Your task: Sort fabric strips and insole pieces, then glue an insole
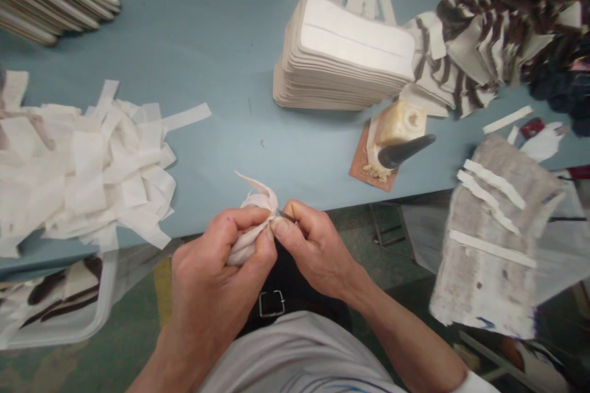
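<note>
My left hand [214,258] is closed on a pale pinkish-beige folded piece of soft material [243,248], pinching it between thumb and fingers. A thin curled end of the piece sticks up above the fingertips. Close against it, my right hand [320,242] grips a small dark tool with a thin metallic tip [286,216]. The tip meets the edge of the folded piece by my left thumb. Most of the tool is hidden by my fingers, so its kind is unclear. Both hands are just off the table's front edge, above my lap.
On the blue table [221,61] a heap of white strips [92,159] lies left. A stack of beige padded pieces [341,61] stands behind a yellowish glue bottle [396,129] with a dark nozzle. Dark-and-beige pieces [483,43] pile up right. A stained cloth [488,276] hangs lower right.
</note>
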`<state>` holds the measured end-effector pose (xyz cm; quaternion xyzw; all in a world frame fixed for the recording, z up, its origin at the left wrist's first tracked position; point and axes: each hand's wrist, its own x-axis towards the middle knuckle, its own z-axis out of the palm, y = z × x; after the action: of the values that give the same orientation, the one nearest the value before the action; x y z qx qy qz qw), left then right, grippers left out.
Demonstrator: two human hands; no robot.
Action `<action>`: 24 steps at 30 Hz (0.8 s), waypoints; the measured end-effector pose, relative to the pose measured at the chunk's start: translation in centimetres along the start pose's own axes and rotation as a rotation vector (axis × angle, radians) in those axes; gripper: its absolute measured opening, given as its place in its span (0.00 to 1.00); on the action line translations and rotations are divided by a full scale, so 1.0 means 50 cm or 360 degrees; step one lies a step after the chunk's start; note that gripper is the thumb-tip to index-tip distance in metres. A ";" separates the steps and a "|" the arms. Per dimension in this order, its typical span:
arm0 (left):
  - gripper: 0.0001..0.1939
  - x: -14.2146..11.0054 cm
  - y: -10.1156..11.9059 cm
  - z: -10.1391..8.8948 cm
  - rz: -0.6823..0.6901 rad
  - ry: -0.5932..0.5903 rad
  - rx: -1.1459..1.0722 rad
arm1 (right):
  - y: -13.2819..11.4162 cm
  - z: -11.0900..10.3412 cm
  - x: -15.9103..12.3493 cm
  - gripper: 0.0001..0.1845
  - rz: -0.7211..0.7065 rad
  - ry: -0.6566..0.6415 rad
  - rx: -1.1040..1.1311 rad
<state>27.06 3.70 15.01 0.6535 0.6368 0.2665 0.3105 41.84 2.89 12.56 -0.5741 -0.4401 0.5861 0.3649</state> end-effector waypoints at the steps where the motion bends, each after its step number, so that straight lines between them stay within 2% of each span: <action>1: 0.05 0.000 0.001 0.000 0.0000 -0.0008 -0.0026 | 0.001 0.000 0.002 0.21 0.0002 0.0013 0.0019; 7: 0.04 0.009 0.009 0.000 -0.0141 -0.0095 -0.0209 | 0.003 0.003 0.010 0.22 0.0003 0.0072 0.0040; 13: 0.03 0.018 -0.012 0.005 -0.0222 -0.0134 -0.0393 | 0.015 0.007 0.014 0.22 0.0020 0.0054 -0.0064; 18: 0.03 0.022 -0.014 0.012 -0.0447 -0.0214 -0.0567 | 0.031 0.013 0.011 0.21 0.0023 0.0013 0.0065; 24: 0.02 0.028 -0.025 0.021 -0.0748 -0.0482 -0.1134 | 0.046 0.026 0.008 0.20 -0.0017 -0.0062 0.0344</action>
<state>27.07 5.05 13.35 0.3751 0.5838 0.2926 0.6579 40.70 2.32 10.21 -0.5175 -0.3845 0.6392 0.4192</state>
